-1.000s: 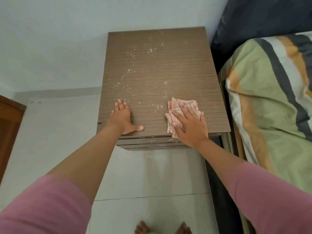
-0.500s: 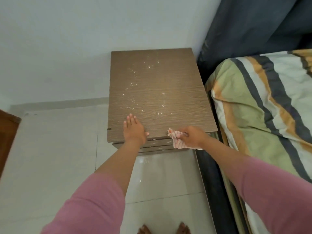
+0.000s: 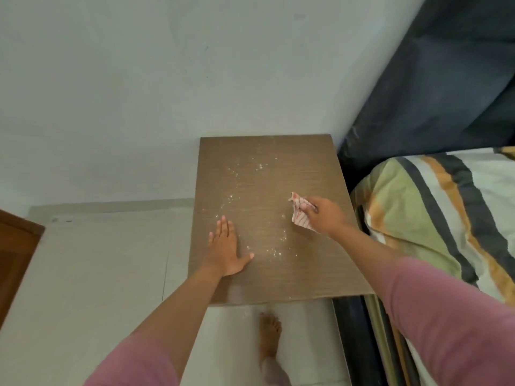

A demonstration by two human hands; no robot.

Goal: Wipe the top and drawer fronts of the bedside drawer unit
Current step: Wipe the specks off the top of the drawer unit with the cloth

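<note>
On the drawer unit's top (image 3: pixel 273 168), your right hand (image 3: pixel 324 217) pinches the limp, light cloth (image 3: pixel 299 211) (bunch it fuller); left hand (image 3: pixel 224 247) rests flat, steadying.

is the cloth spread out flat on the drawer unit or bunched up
Bunched up. The right hand grips the cloth in curled fingers, and it sticks out crumpled over the drawer unit top, not spread flat.

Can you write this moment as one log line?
left hand flat on top | right hand holds cloth | crumbs remain
</note>
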